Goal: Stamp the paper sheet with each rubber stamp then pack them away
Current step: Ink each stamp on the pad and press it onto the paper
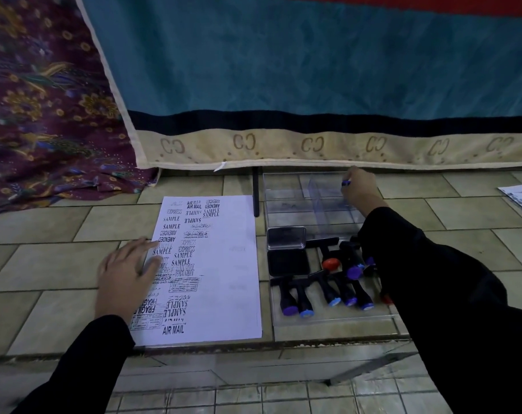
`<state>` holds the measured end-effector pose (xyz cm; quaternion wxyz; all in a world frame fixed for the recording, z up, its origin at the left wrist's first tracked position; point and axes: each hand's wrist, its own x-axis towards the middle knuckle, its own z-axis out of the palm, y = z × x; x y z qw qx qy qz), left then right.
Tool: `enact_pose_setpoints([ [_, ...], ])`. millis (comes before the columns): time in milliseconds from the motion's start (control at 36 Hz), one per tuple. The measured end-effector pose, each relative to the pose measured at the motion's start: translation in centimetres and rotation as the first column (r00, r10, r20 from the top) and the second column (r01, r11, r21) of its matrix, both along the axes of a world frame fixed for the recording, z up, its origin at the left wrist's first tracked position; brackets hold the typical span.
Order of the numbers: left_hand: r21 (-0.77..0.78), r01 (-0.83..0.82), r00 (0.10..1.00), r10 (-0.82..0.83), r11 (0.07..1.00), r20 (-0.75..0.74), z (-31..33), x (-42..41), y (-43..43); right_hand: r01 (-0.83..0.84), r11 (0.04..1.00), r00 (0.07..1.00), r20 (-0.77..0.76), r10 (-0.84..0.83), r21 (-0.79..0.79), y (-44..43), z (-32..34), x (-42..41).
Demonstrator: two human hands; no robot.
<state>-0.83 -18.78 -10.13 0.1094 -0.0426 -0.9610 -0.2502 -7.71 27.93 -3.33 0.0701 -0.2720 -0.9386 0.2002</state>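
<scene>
Right hand (361, 189) of mine grips a blue-capped stamp (346, 183) over the clear box (286, 189); my left hand (125, 273) lies flat, fingers straight, on the stamped paper sheet (223, 264).

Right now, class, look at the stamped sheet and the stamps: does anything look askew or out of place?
Yes. On the paper sheet several impressions sit upside down or overlap, crowded on its left half. Beside it, some rubber stamps lie at mixed angles, not lined up.

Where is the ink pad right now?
Head view, right of centre: the open ink pad sits between the paper sheet and the rubber stamps.
</scene>
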Motion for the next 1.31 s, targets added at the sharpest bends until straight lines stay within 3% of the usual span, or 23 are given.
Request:
enact_pose_setpoints([
  [111, -0.007, 0.002, 1.0, -0.001, 1.0, 0.007, 0.2, 0.1, 0.1, 0.009, 0.984, 0.958, -0.28, -0.059, -0.177, 0.1, 1.1, 1.2],
  [194, -0.007, 0.004, 1.0, -0.004, 1.0, 0.011, 0.3, 0.1, 0.1, -0.055, 0.978, 0.863, -0.502, -0.054, -0.2, -1.3, 2.9, 3.1],
  [306, -0.008, 0.007, 1.0, -0.007, 1.0, 0.008, 0.2, 0.1, 0.1, -0.25, 0.946, 0.78, -0.622, 0.07, -0.207, -5.0, 3.8, 7.1],
  [389, -0.007, 0.013, 1.0, -0.013, 1.0, 0.011, 0.2, 0.1, 0.0, -0.337, 0.935, 0.766, -0.609, 0.205, -0.109, -8.0, 2.7, 10.1],
  [639, 0.015, 0.017, 1.0, -0.018, 1.0, 0.005, 0.2, 0.3, 0.0, -0.479, 0.865, 0.749, -0.584, 0.314, -0.149, -12.8, -1.8, 14.4],
  [1139, -0.01, 0.013, 1.0, -0.013, 1.0, 0.005, 0.0, 0.1, 0.0, -0.463, 0.884, 0.809, -0.438, 0.392, -0.066, -14.2, -3.2, 15.1],
  [1306, -0.003, 0.009, 1.0, -0.009, 1.0, 0.006, 0.2, 0.3, 0.1, -0.497, 0.865, 0.787, -0.454, 0.417, -0.066, -13.9, -2.9, 15.3],
])
